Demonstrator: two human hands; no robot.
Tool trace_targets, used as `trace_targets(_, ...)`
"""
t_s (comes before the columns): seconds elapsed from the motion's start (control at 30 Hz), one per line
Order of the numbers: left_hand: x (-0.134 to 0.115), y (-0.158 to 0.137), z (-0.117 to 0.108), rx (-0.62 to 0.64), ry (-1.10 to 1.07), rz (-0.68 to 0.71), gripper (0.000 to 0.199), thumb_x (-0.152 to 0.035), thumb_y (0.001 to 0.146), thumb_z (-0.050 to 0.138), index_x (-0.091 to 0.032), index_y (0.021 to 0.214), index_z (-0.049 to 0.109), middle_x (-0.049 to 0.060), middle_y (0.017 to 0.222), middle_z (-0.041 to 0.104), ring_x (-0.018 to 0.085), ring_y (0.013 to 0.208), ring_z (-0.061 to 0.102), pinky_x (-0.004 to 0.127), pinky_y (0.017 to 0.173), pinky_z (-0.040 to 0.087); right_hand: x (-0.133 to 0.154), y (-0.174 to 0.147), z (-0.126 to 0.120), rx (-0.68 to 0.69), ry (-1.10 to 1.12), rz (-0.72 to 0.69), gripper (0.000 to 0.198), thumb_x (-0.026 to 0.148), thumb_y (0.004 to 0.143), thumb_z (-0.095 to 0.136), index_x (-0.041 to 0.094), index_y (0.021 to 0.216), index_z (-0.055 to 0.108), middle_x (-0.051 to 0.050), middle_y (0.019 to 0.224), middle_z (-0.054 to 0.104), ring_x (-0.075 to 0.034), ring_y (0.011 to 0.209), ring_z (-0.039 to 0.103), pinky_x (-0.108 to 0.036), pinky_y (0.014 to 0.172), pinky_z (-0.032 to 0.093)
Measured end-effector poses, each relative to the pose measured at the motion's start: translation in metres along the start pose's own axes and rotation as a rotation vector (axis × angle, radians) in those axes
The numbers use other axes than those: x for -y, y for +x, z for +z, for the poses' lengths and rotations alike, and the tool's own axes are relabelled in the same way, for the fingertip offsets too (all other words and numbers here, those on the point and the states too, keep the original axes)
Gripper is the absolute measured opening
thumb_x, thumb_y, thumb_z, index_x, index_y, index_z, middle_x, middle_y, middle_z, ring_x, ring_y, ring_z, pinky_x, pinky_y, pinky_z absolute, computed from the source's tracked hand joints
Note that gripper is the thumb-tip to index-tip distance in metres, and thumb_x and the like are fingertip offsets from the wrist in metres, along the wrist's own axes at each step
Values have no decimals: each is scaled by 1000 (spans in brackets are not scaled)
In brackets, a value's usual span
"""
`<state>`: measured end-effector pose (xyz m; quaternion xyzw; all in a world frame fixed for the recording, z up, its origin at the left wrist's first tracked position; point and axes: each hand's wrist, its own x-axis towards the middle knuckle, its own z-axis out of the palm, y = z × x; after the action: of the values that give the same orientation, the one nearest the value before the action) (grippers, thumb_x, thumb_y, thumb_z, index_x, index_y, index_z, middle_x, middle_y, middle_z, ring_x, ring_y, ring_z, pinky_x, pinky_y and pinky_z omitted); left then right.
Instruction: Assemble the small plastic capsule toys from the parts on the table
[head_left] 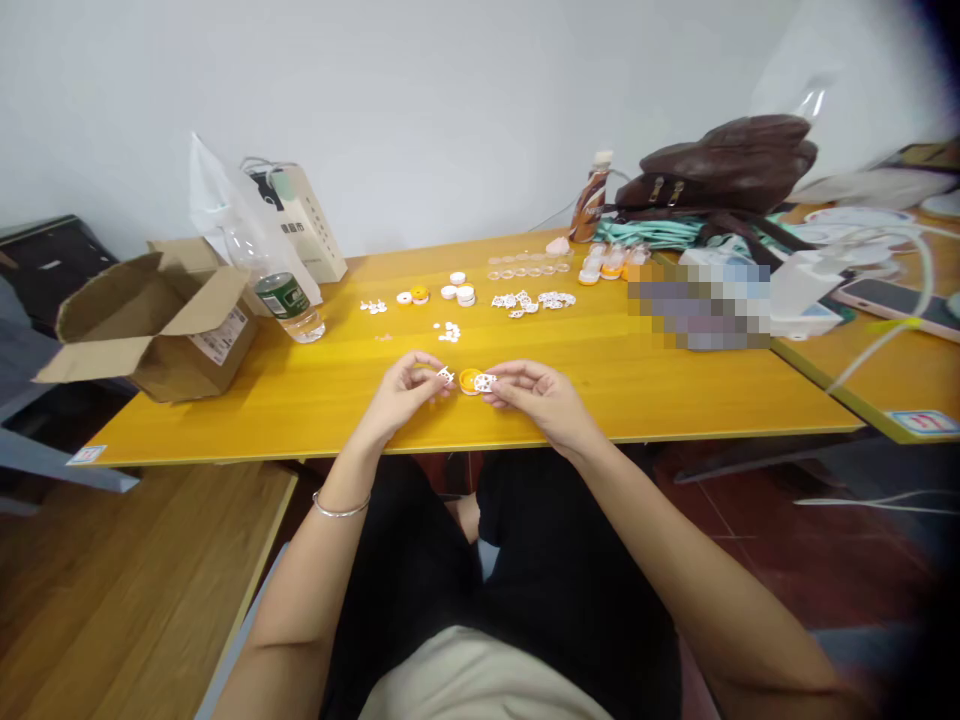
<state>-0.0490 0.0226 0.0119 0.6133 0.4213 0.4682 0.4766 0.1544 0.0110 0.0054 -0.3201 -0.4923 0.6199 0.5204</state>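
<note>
Just above the table's front part, my left hand (405, 392) pinches a small white openwork plastic piece (445, 375) between thumb and fingers. My right hand (541, 398) grips another white plastic piece with cut-out holes (485, 383), which looks flat and roundish. Between the two hands is a round yellow cup-like part (470, 379), partly covered by the right-hand piece; whether it rests on the table or is held too, I cannot tell. Beyond my hands lie small white discs (451, 331) and a cluster of similar white openwork pieces (517, 302).
Farther back on the yellow table (337, 425) are white and yellow round parts (418, 294), stacked white caps (465, 295) and a row of clear cups (529, 266). An open cardboard box (169, 330) and water bottle (289, 305) stand left; a brown bag (720, 165) lies right.
</note>
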Motion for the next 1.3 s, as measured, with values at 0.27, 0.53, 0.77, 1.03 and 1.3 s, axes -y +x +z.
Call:
trace_targets(0.27, 8, -3, 2, -89, 76, 102, 25, -26, 70, 70, -15, 92, 67, 4, 84, 70, 11, 73, 63, 22, 72, 49, -9, 6, -4, 8, -44, 0, 22, 23, 63, 75, 19, 83, 67, -1, 82, 72, -10, 70, 66, -24, 71, 52)
trace_targets(0.53, 11, -1, 5, -181, 194, 116, 28, -23, 67, 70, -12, 93, 68, 5, 79, 70, 11, 69, 62, 24, 71, 51, -11, 6, -4, -2, -45, 8, 24, 23, 61, 76, 19, 83, 67, -1, 82, 71, -11, 71, 65, -27, 75, 52)
trace_targets(0.77, 10, -4, 5, -202, 199, 199, 27, -25, 70, 69, -13, 94, 68, 5, 81, 69, 12, 70, 63, 27, 73, 52, -11, 8, -4, -11, -44, 7, 22, 22, 61, 76, 19, 81, 67, -1, 83, 71, -11, 74, 66, -27, 76, 52)
trace_targets(1.03, -1, -6, 14, 118, 385, 535, 23, -21, 80, 61, -20, 102, 67, 8, 97, 63, 16, 92, 59, 30, 83, 48, -11, 9, -8, 69, -54, 42, 25, 25, 61, 77, 20, 84, 69, -1, 83, 71, -13, 76, 66, -32, 83, 51)
trace_targets(1.3, 13, -1, 15, 93, 604, 634, 27, -23, 84, 56, -24, 111, 63, 8, 100, 60, 16, 95, 57, 33, 86, 46, -12, 8, -8, 93, -18, 62, 26, 22, 62, 75, 20, 87, 70, -1, 85, 72, -12, 77, 66, -30, 84, 50)
